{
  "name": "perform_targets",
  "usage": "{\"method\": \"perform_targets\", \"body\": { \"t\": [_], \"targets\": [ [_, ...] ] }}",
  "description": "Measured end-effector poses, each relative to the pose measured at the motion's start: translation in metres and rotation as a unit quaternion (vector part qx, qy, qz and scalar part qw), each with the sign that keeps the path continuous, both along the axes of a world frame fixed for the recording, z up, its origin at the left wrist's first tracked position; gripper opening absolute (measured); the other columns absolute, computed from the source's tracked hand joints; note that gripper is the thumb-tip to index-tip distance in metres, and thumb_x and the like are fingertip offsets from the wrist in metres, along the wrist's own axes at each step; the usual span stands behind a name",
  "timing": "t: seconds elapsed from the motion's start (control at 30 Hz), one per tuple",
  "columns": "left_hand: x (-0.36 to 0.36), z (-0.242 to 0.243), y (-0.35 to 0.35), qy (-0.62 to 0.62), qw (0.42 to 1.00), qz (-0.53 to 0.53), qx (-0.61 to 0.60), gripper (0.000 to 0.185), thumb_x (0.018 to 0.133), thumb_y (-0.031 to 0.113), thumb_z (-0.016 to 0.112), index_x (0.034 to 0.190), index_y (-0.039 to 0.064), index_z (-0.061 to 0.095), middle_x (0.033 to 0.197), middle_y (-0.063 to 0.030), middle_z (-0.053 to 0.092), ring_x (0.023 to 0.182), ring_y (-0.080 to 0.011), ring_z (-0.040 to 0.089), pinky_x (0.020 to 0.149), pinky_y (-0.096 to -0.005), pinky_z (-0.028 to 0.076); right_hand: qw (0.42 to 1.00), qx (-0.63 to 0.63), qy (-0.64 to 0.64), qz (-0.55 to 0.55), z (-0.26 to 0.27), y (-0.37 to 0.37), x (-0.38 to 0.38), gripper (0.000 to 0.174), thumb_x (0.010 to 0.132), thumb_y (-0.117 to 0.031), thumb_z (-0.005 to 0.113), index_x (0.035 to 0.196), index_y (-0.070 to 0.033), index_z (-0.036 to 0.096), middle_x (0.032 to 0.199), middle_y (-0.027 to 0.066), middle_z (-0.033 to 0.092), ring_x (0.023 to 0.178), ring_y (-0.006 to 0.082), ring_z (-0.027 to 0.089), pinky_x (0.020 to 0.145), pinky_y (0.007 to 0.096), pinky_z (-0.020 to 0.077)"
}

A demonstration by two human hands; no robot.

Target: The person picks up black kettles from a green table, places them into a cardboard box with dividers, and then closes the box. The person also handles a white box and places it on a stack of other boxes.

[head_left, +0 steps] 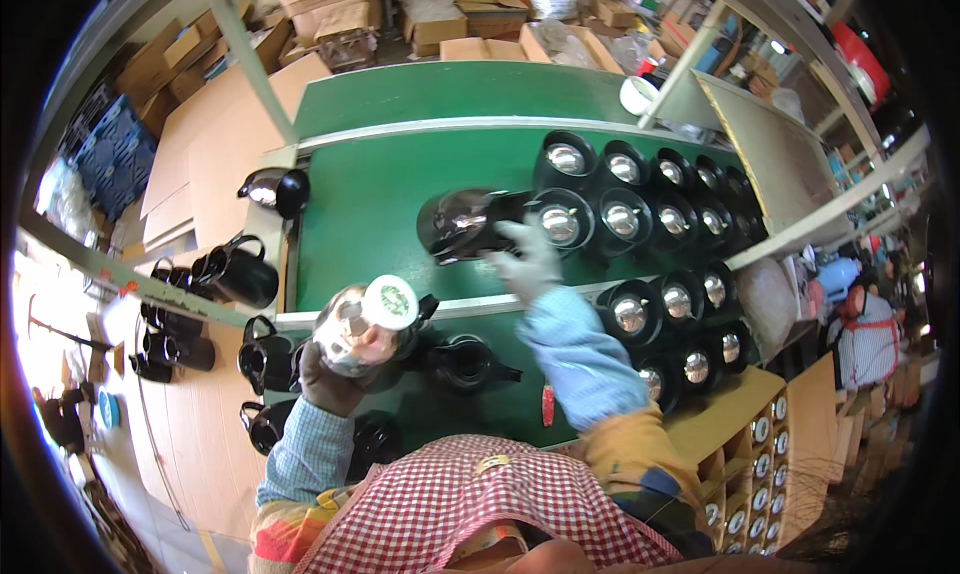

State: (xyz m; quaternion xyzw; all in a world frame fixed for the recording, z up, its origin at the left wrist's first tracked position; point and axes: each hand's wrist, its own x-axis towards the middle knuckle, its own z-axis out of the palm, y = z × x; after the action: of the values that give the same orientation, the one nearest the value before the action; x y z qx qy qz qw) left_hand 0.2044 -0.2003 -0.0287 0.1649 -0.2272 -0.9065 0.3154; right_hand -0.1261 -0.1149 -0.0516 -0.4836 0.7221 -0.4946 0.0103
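Observation:
My left hand (334, 383), in a dark glove, grips a mirrored silver flask liner (349, 330) from below. A round white piece with green marks (391, 302) covers its upper end. My right hand (532, 263), in a pale grey glove and blurred, reaches over the green belt with fingers apart. Beside its fingertips a glossy black jug (457, 225) lies on its side; whether they touch is unclear. Another black jug (465, 364) stands below, to the right of the liner, its spout pointing right.
Rows of black jugs with silver liners inside (621, 220) fill the belt's right side. More black jugs (240, 274) stand at the left. A red-handled tool (547, 405) lies near the front edge. A divided carton (750, 476) holds several liners. Frame posts (251, 56) border the table.

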Motion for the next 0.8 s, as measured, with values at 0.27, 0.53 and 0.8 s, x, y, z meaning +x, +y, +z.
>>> {"method": "perform_targets", "body": {
  "t": [0.27, 0.53, 0.8],
  "targets": [
    [-0.032, -0.008, 0.012, 0.022, 0.996, -0.077, -0.047, 0.085, 0.086, 0.052, 0.069, 0.153, 0.007, 0.041, 0.151, -0.0176, 0.05, 0.136, -0.037, 0.052, 0.115, -0.0551, 0.043, 0.922, -0.248, -0.291, 0.058, 0.077, 0.191, -0.054, 0.045, 0.094, -0.007, 0.072, 0.135, 0.001, 0.054, 0.131, 0.0184, 0.064, 0.116, 0.0307, 0.067, 0.1, 0.0439, 0.0583],
    [-0.065, 0.02, 0.065, 0.058, 0.978, -0.2, -0.02, 0.074, 0.097, 0.041, 0.06, 0.155, 0.004, 0.036, 0.158, -0.018, 0.043, 0.141, -0.0351, 0.049, 0.113, -0.0503, 0.046, 0.921, -0.207, -0.189, 0.271, 0.111, 0.189, 0.043, 0.065, 0.077, -0.025, 0.092, 0.129, 0.001, 0.063, 0.13, 0.0206, 0.065, 0.124, 0.0323, 0.062, 0.107, 0.0425, 0.0497],
    [-0.068, 0.022, 0.095, 0.001, 0.951, -0.29, -0.106, 0.052, 0.1, 0.013, 0.066, 0.147, 0.001, 0.047, 0.141, -0.0129, 0.06, 0.123, -0.0217, 0.062, 0.103, -0.0347, 0.054, 0.983, -0.057, -0.077, 0.156, 0.116, 0.202, 0.107, 0.081, 0.068, -0.025, 0.094, 0.138, -0.001, 0.06, 0.136, 0.0257, 0.062, 0.122, 0.0378, 0.065, 0.103, 0.0412, 0.0543]
  ]
}}
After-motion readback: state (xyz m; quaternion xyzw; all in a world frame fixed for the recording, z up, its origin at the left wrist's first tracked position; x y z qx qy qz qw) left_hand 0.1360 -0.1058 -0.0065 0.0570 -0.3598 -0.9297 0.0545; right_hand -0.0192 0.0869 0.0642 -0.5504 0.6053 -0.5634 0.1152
